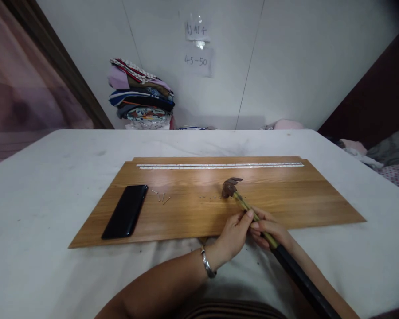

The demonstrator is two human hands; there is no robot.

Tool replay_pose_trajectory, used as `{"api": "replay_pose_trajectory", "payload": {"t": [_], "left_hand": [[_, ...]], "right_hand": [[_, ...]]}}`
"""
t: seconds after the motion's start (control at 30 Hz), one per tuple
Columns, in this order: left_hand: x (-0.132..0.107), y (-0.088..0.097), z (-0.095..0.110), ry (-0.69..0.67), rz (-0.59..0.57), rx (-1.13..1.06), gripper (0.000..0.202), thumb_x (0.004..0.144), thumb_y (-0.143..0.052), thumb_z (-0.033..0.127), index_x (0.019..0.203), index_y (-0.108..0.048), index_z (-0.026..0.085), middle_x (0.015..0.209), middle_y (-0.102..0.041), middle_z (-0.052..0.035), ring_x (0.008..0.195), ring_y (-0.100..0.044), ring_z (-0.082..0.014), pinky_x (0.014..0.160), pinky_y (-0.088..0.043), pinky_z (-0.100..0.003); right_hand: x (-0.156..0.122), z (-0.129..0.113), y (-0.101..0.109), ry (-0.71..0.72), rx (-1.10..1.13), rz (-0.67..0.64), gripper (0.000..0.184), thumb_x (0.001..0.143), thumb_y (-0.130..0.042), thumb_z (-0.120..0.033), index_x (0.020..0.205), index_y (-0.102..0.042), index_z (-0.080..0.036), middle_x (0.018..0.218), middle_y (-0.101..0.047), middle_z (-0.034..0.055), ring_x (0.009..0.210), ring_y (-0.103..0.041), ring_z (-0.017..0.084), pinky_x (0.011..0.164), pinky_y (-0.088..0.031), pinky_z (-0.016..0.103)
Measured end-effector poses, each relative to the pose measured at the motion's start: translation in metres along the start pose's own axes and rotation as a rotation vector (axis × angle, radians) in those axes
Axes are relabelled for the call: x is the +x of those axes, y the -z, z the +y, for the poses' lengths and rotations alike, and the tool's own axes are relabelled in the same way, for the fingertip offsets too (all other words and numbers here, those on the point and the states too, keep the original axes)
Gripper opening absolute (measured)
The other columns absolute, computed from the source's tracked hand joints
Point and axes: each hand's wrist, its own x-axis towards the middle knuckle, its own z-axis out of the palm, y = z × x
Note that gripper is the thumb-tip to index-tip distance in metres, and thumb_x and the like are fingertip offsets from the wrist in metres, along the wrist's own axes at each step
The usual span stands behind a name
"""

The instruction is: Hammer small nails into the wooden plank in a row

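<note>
A claw hammer (242,202) with a rusty head, a yellowish shaft and a black grip slants across the front of a wooden board (173,180). Its head is over the middle of the board; whether it touches the wood I cannot tell. My left hand (235,234), with a silver bangle at the wrist, is closed with its thumb against the shaft. Just to the right, my right hand (273,231) is also closed around the shaft. Several loose nails (164,198) lie left of the hammer. Small dark specks, perhaps nail heads, run in a row by the hammer head.
A black phone (124,212) lies on the board's left part. Two white measuring strips (219,166) run along its far edge. The board rests on a white-covered table (36,199). Folded clothes (141,95) are stacked behind, against a wall with paper notes (197,60).
</note>
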Motion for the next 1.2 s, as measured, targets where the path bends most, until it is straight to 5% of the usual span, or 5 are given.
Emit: {"api": "replay_pose_trajectory", "payload": {"t": [0.47, 0.73, 1.2], "left_hand": [[0.000, 0.002, -0.005, 0.019, -0.016, 0.028, 0.049, 0.090, -0.041, 0.054, 0.081, -0.066, 0.013, 0.077, -0.067, -0.0054, 0.084, -0.061, -0.0190, 0.083, -0.048, -0.031], [-0.002, 0.001, 0.003, -0.001, -0.002, 0.002, 0.045, 0.089, -0.045, 0.053, 0.082, -0.065, 0.013, 0.080, -0.067, -0.0051, 0.082, -0.061, -0.0173, 0.083, -0.049, -0.031], [-0.002, 0.000, 0.008, 0.021, -0.022, -0.019, 0.049, 0.088, -0.044, 0.055, 0.087, -0.068, 0.013, 0.077, -0.069, -0.0064, 0.083, -0.063, -0.0194, 0.083, -0.049, -0.031]], "right_hand": [[0.000, -0.002, -0.003, 0.004, 0.028, -0.002, 0.027, 0.070, -0.071, -0.030, 0.087, -0.054, -0.017, 0.050, -0.048, -0.0091, 0.026, -0.034, 0.002, 0.026, -0.026, 0.012], [-0.003, -0.001, -0.002, 0.011, 0.000, 0.015, 0.045, 0.070, -0.071, -0.032, 0.108, -0.053, -0.016, 0.050, -0.046, -0.0107, 0.026, -0.033, 0.003, 0.026, -0.025, 0.013], [-0.002, -0.002, -0.002, 0.012, -0.021, 0.010, 0.032, 0.071, -0.071, -0.032, 0.093, -0.054, -0.017, 0.049, -0.046, -0.0100, 0.026, -0.034, 0.003, 0.026, -0.025, 0.013]]}}
